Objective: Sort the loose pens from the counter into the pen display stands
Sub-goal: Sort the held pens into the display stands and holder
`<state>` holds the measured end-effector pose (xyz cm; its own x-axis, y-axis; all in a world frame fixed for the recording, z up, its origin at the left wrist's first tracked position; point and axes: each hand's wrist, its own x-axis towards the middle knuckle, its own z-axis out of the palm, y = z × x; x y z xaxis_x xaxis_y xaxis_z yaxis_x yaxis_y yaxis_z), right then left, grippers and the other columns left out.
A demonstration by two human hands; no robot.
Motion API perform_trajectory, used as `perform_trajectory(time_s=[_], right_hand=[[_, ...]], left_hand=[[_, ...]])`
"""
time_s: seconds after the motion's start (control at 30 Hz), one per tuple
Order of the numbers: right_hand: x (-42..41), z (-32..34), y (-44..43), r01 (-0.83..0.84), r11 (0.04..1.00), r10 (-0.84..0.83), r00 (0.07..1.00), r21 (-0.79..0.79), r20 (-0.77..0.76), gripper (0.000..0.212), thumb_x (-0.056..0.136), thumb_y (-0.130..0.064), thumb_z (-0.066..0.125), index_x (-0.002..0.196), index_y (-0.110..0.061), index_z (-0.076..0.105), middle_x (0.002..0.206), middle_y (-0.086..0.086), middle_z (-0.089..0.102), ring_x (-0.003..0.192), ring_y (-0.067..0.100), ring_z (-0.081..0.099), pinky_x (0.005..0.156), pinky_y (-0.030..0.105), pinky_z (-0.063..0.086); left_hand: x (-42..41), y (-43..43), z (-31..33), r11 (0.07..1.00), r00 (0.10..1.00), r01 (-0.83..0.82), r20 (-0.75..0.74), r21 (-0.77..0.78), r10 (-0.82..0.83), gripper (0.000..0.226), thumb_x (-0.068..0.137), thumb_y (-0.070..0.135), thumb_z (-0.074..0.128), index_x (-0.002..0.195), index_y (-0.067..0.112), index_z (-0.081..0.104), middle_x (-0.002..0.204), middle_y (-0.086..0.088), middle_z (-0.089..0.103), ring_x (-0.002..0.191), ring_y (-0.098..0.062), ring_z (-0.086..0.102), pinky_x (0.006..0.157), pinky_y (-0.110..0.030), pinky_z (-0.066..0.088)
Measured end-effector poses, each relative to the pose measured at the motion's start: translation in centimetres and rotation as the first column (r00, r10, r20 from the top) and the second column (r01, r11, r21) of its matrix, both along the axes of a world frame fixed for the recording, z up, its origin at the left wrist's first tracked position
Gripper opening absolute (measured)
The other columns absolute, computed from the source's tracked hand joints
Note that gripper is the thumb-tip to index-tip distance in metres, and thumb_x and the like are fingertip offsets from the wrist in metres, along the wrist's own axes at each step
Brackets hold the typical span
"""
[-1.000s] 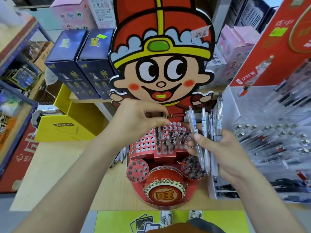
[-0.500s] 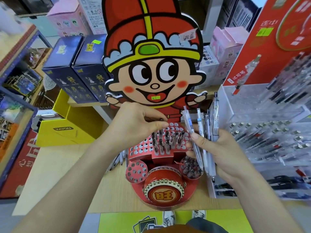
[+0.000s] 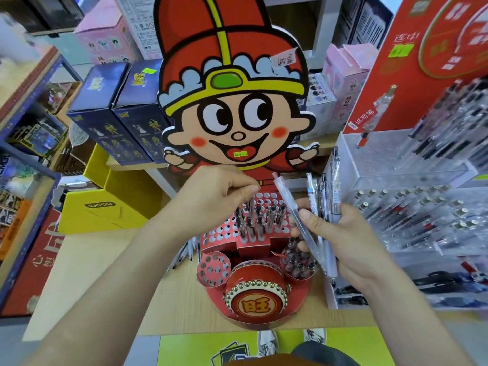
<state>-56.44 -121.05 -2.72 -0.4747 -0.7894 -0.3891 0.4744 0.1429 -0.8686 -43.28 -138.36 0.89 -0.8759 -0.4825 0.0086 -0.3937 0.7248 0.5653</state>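
A red cartoon-boy pen display stand (image 3: 266, 307) with rows of round holes stands on the wooden counter. Several pens (image 3: 260, 220) stand upright in its upper tier, more fill its right cup (image 3: 298, 262); its left cup (image 3: 212, 269) holds none. My left hand (image 3: 219, 194) pinches the top of one pen above the upper tier's holes. My right hand (image 3: 335, 239), just right of the stand, grips a fanned bundle of clear pens (image 3: 314, 204), thumb pressing the front one. A few loose pens (image 3: 188, 252) lie on the counter left of the stand.
A clear acrylic pen display (image 3: 422, 220) full of pens stands to the right, with a red sign behind it. Dark blue boxes (image 3: 118, 114) and a yellow carton (image 3: 105, 210) sit behind left. The wooden counter (image 3: 87, 283) ends near my feet.
The view has shifted slightly. My left hand stays over the upper tier with its pen. My right hand has tilted the front pen of the bundle leftward toward the stand.
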Motion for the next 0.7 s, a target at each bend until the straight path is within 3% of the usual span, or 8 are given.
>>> perform_trajectory(time_s=[0.13,0.33,0.5,0.6,0.7], right_hand=[[0.3,-0.2,0.0,0.001,1.0,-0.001,1.0,0.002,-0.014,0.026,0.074,-0.018,0.066,0.098,-0.008,0.069,0.074,0.006,0.072,0.064,0.015,0.068,0.051,0.024,0.054],[0.4,-0.7,0.1,0.029,0.999,-0.029,1.0,0.014,-0.003,0.027,0.072,-0.02,0.069,0.098,-0.01,0.071,0.075,0.007,0.071,0.066,0.016,0.067,0.055,0.026,0.055],[0.8,-0.6,0.2,0.02,1.0,-0.019,0.997,-0.01,0.072,0.022,0.074,-0.017,0.066,0.093,-0.006,0.071,0.075,0.01,0.071,0.063,0.016,0.066,0.051,0.023,0.053],[1.1,-0.3,0.2,0.006,0.998,0.004,0.986,-0.058,0.167,0.024,0.077,-0.013,0.063,0.097,-0.002,0.069,0.079,0.014,0.071,0.06,0.015,0.064,0.048,0.02,0.051],[1.4,-0.2,0.2,0.01,0.995,0.016,0.964,-0.095,0.267,0.02,0.076,-0.011,0.061,0.093,-0.005,0.071,0.077,0.015,0.07,0.055,0.015,0.061,0.043,0.018,0.047]], left_hand=[[-0.4,0.4,0.0,0.992,1.0,-0.01,0.026,-0.126,0.014,0.018,0.091,0.03,0.062,0.099,0.02,0.075,0.092,0.01,0.07,0.084,-0.003,0.061,0.078,-0.023,0.051],[-0.5,0.8,-1.0,0.961,0.985,-0.154,0.037,-0.227,0.167,0.023,0.086,0.043,0.065,0.073,0.026,0.074,0.067,0.013,0.065,0.066,-0.004,0.059,0.061,-0.03,0.053],[-0.5,0.8,-0.7,0.956,0.982,-0.127,0.1,-0.264,0.158,0.027,0.086,0.046,0.063,0.073,0.025,0.074,0.066,0.011,0.066,0.064,-0.007,0.059,0.06,-0.033,0.053],[-0.4,0.7,-0.8,0.973,0.983,-0.111,0.125,-0.2,0.137,0.024,0.088,0.046,0.062,0.079,0.028,0.075,0.072,0.015,0.067,0.069,-0.004,0.06,0.065,-0.031,0.054],[0.1,0.4,-1.1,0.989,0.977,-0.141,0.169,0.039,0.133,0.024,0.09,0.048,0.059,0.092,0.03,0.075,0.084,0.02,0.069,0.081,0.004,0.061,0.072,-0.02,0.052]])
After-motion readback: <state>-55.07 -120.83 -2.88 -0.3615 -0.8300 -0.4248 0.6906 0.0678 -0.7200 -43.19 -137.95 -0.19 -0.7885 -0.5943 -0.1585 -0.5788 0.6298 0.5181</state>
